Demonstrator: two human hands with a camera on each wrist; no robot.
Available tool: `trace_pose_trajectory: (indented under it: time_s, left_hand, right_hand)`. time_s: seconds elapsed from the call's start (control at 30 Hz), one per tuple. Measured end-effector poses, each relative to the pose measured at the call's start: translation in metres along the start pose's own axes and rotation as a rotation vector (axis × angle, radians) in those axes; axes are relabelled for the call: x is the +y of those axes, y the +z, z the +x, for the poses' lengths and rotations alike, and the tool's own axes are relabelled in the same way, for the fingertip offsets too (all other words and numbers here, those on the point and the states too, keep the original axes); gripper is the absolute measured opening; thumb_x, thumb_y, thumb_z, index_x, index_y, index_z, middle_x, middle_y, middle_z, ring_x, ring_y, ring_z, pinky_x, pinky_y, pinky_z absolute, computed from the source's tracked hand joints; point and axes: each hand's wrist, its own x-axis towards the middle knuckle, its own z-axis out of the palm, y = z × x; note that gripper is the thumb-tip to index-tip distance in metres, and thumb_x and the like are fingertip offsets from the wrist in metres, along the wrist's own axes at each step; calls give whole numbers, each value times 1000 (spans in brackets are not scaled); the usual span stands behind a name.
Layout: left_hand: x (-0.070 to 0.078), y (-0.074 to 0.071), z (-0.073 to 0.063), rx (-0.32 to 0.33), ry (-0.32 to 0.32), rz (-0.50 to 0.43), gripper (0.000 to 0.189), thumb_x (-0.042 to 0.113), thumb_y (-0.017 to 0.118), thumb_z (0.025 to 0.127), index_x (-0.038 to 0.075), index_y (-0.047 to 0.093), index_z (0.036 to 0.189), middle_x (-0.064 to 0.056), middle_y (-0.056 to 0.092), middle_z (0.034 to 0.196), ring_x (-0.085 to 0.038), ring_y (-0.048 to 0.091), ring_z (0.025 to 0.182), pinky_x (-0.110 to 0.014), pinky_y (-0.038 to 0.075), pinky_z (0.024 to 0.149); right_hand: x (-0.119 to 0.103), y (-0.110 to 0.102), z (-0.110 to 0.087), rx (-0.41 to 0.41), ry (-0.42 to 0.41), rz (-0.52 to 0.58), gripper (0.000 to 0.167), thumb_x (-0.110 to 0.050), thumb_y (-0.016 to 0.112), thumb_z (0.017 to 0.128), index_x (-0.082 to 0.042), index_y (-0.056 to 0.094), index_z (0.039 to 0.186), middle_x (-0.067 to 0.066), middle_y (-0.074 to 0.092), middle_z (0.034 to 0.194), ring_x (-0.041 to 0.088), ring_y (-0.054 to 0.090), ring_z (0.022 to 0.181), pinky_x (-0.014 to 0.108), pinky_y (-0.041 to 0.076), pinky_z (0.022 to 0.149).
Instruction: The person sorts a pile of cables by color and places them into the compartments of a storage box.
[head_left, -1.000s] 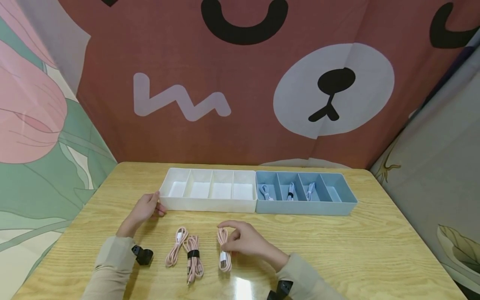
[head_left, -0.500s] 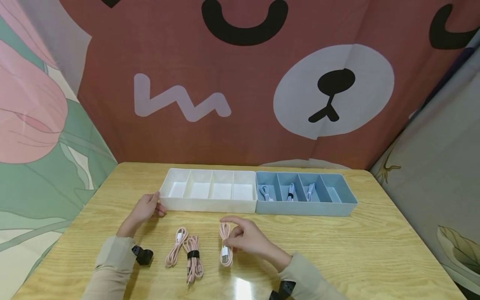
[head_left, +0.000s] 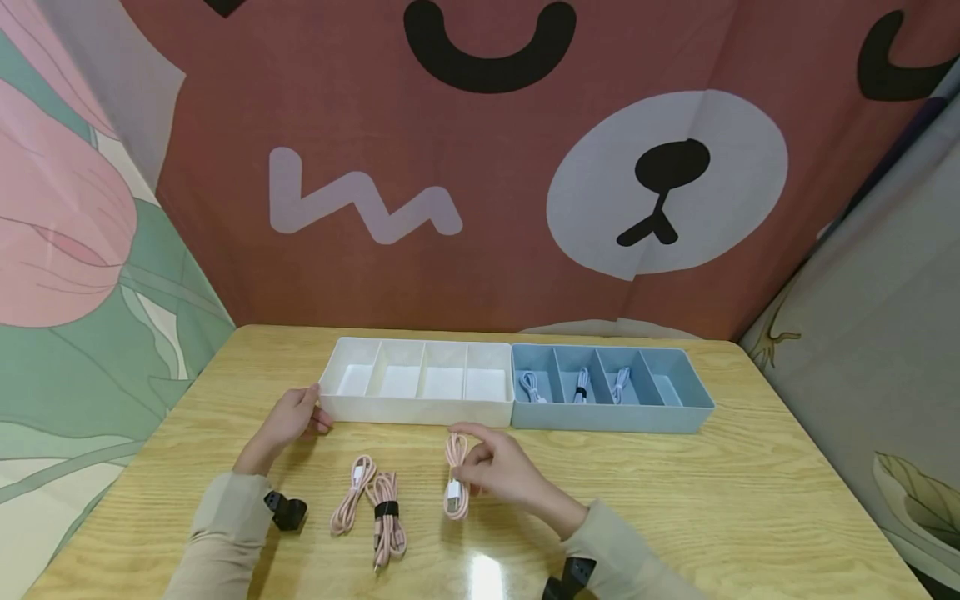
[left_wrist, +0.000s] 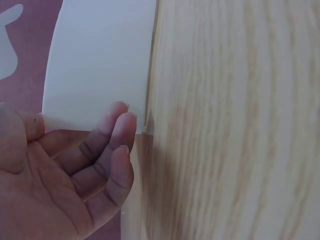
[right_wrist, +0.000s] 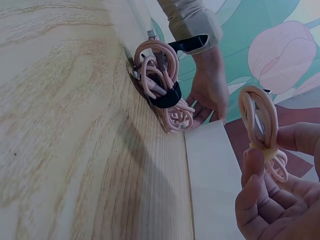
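Note:
My right hand (head_left: 502, 471) pinches a coiled pink cable (head_left: 456, 496) between thumb and fingers, just in front of the white divided box (head_left: 420, 410). In the right wrist view, the coil hangs upright with a pale tie round its middle. My left hand (head_left: 288, 417) holds the left end of the white box, thumb at the rim and the other fingers bent against the end wall. Two more pink coiled cables lie on the table between the hands: one loose coil (head_left: 352, 496) and one with a black strap (head_left: 387, 510).
A blue divided box (head_left: 615, 418) adjoins the white one on the right. Three of its compartments each hold a pale coiled cable (head_left: 582, 383). Both boxes stand near the back of the wooden table (head_left: 750, 500), before a printed cloth (head_left: 480, 275).
My right hand has moved forward and slightly right with the pink cable, closer to the white box. The left hand and both boxes have stayed in place.

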Motion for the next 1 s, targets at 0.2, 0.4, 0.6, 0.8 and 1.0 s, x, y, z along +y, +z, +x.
trace_pose_trajectory:
  time_s: [0.2,0.4,0.6,0.8,1.0]
  left_hand:
    - [-1,0,-1,-3,-1,1,54,28,16,102,-12,53,96,-6,61,70,-16,58,64,-33,45,56]
    - [-1,0,-1,-2,-5,1,55,28,16,102,-11,53,94,-7,61,71,-17,58,64,-33,45,56]
    - [0,-1,-1,-5,-1,-8,54,28,16,102,-11,53,94,-8,62,72,-17,59,64,-34,46,57]
    - [1,-1,-1,-8,-3,-13,55,28,15,102,-12,52,97,-8,61,72,-18,58,64,-34,46,57]
    - [2,-1,0,-11,-20,-7,54,28,15,102,-12,51,99,-9,61,74,-18,58,65,-33,46,58]
  right_hand:
    - [-21,-4,-5,5,-3,-4,50,6,61,80,3,46,128,10,60,66,26,56,56,48,49,56]
    - [-7,-9,5,26,-9,5,53,3,62,81,2,43,131,6,60,65,28,56,56,40,48,51]
    - [-2,-13,11,31,-8,18,54,0,63,82,0,43,132,6,60,65,20,55,54,39,47,50]
    - [-2,-17,15,38,-3,47,54,0,61,82,0,43,133,5,60,66,27,56,55,34,45,49]
    - [2,-21,21,67,8,84,55,1,59,83,-1,40,134,6,61,66,24,56,53,32,44,48]
